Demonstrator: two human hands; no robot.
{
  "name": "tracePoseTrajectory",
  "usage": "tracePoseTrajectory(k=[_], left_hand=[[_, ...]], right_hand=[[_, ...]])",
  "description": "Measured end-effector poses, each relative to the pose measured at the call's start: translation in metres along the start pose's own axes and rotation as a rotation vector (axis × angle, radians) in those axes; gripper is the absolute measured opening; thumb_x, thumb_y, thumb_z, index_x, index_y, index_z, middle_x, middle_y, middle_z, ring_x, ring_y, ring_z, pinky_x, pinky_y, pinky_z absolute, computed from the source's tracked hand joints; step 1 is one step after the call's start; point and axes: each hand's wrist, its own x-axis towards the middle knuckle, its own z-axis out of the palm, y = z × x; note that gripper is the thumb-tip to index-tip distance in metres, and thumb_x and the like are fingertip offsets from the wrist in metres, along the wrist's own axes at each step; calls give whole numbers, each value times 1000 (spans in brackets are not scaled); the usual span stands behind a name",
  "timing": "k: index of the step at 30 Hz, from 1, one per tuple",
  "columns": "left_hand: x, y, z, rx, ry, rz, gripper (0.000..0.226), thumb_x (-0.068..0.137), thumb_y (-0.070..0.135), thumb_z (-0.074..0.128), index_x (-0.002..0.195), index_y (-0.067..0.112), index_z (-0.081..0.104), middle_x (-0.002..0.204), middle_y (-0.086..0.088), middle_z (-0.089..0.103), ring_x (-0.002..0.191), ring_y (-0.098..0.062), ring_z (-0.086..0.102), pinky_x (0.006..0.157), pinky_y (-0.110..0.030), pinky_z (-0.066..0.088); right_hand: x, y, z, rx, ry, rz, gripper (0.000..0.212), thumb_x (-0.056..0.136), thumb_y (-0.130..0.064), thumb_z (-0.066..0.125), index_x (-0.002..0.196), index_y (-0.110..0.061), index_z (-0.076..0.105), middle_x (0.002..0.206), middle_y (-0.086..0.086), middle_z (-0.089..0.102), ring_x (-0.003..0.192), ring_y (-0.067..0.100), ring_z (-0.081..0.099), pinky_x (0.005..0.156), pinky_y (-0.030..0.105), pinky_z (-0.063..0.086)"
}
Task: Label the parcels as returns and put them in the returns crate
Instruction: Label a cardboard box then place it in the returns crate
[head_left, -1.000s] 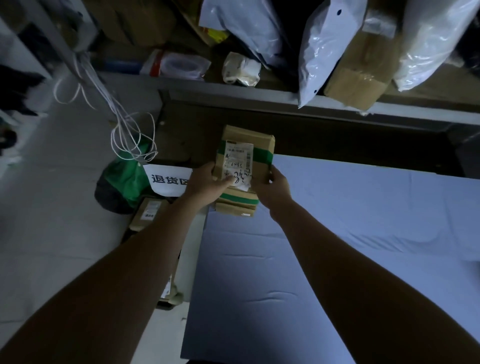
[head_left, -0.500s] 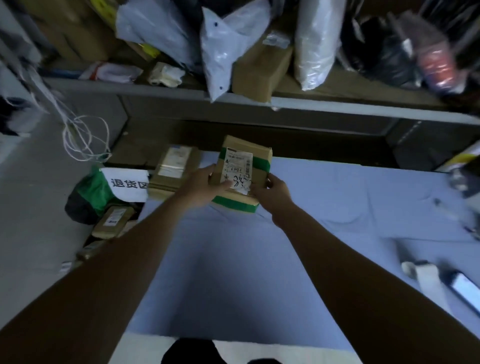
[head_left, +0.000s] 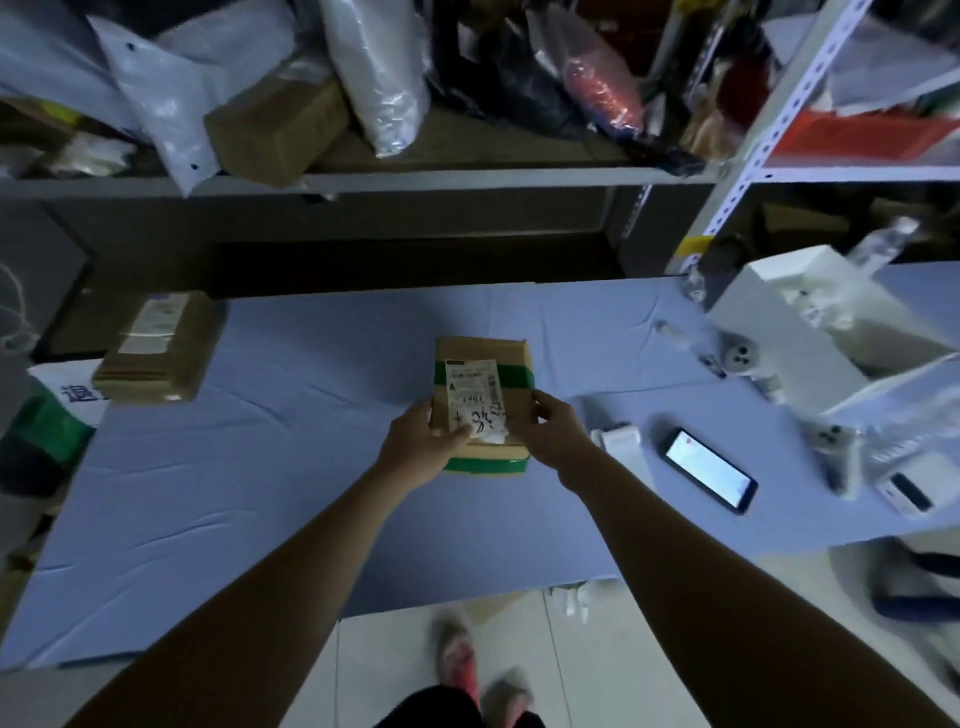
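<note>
Green container (head_left: 44, 431): stood at the far left below the table edge and bore a white sign (head_left: 78, 397) with blue characters. It was judged to be the returns crate and was mostly out of frame.
Second parcel (head_left: 156, 348): lay on the left end of the table, well apart from both hands.
Table (head_left: 260, 493): was covered with a blue cloth.
Left hand (head_left: 418, 449): gripped the near-left corner of the held parcel, with the thumb pressed flat on the label. The other fingers were hidden underneath.
Held parcel (head_left: 485, 364): was a cardboard box banded with green tape, at table centre between the hands. Whether it rested on the cloth could not be told.
Label (head_left: 474, 395): was white and printed, with dark handwriting on its near half. Its near end looked wrinkled.
Right hand (head_left: 558, 439): had its fingers curled round the near-right edge, pinching the box.
Phone (head_left: 709, 470): lay lit to the right, beside a white handheld device (head_left: 621, 447).
Step in hand: the label was probably being checked. The box should be set flat and the wrinkled end smoothed outward with the thumb while the right hand steadies it. The box then goes left to the crate.
</note>
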Motion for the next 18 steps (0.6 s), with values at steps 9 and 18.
tracePoseTrajectory(k=[9, 18], left_hand=[[14, -10, 102, -4, -8, -62, 76, 52, 61, 88, 114, 30, 57, 106, 10, 68, 98, -12, 65, 85, -34, 58], [24, -5, 139, 118, 114, -215, 91, 43, 59, 90, 117, 22, 54, 113, -10, 61, 107, -30, 58, 83, -35, 53]], right_hand=[[0, 69, -41, -31, 43, 78, 31, 91, -22, 59, 123, -21, 63, 106, -1, 68, 100, 17, 66, 77, 27, 57], [25, 80, -68, -386, 73, 94, 37, 91, -26, 58, 126, -14, 62, 114, 8, 68, 104, 28, 62, 88, 38, 53]])
